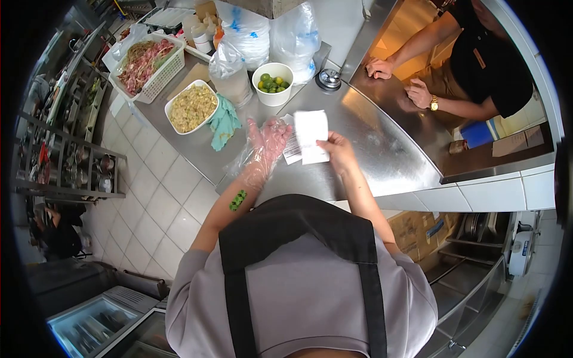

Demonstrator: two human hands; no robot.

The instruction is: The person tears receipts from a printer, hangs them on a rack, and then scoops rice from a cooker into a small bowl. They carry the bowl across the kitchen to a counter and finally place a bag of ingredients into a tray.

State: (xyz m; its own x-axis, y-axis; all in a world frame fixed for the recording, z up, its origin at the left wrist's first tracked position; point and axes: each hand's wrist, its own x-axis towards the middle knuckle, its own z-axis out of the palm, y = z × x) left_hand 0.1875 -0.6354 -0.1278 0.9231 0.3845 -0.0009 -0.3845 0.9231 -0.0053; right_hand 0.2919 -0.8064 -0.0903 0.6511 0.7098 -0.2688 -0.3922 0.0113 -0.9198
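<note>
Broadly, the steel counter (382, 149) fills the view ahead of you. It runs out to a raised pass on the right, where another person in a black top rests a hand (380, 68) on the metal and wears a gold watch (434, 104) on the other wrist. At the far left stand a white basket (164, 74) of pink and green shreds, two bags of stacked containers (245, 30) and a white tray (191, 107) of pale chopped food. Closer in are a tub of limes (273, 83), a teal cloth (225, 122) and a call bell (328, 79).

Your left hand (268, 140) wears a loose clear glove. Its fingers are spread and it holds nothing, hovering just above the counter. Your right hand (339, 150) pinches the paper slip (310, 132) at its lower right edge, thumb against fingers.

The slip stands just to the right of your gloved hand, between the two hands, with its long axis pointing away from you. The right hand is the one on it; the left is near but apart. A second slip (291, 150) shows behind its lower left corner. Any print on either is too small to read, and no brand or label elsewhere is legible.
</note>
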